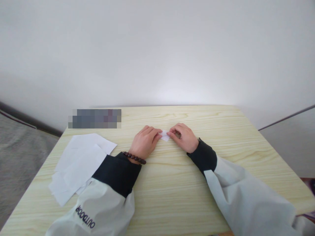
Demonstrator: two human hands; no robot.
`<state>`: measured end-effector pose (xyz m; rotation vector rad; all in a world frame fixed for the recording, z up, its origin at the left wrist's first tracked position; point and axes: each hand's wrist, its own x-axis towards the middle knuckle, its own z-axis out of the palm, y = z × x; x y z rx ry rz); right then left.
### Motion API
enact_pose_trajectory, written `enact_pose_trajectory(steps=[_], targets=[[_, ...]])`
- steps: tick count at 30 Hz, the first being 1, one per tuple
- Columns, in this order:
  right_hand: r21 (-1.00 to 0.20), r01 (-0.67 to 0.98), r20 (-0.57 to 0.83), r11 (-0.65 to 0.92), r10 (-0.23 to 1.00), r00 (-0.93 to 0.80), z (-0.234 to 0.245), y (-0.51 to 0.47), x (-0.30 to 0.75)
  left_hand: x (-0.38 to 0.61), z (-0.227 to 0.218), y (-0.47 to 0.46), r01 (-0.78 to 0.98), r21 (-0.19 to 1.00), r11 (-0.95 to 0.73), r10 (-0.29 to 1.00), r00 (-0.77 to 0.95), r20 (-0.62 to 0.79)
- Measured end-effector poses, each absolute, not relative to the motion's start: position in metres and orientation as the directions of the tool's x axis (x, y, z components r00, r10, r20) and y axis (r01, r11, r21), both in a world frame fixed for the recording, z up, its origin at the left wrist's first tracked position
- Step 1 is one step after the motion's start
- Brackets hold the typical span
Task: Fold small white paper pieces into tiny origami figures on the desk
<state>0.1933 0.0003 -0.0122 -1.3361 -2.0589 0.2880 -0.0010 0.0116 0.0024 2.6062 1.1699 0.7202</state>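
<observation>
A small folded piece of white paper lies on the light wooden table near its far middle. My left hand rests on the table with its fingertips closed and pressing the paper's left side. My right hand pinches the paper's right edge between thumb and fingers. Most of the paper is hidden under the fingers. A dark bead bracelet circles my left wrist.
A loose pile of white paper sheets lies at the table's left, partly under my left sleeve. A blurred patch sits at the table's far left edge. A plain white wall stands behind.
</observation>
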Motion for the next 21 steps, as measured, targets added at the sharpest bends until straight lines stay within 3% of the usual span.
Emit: enact_pose_trajectory(steps=[6,14,21], targets=[[-0.493,0.709,0.371,0.505,0.859,-0.353,-0.0098,-0.0002,0.1947,-0.0026,-0.0006,0.012,0.646,0.379,-0.662,0.749,0.547,0.374],[-0.548,0.716,0.369,0.433,0.893,-0.258,-0.0075,-0.002,0.1925,-0.0018,-0.0024,0.0136,0.635,0.399,-0.661,0.75,0.544,0.376],[-0.55,0.714,0.379,0.432,0.892,-0.248,-0.0078,-0.0013,0.1921,0.0002,-0.0004,0.0124,0.613,0.506,-0.607,0.794,0.498,0.35]])
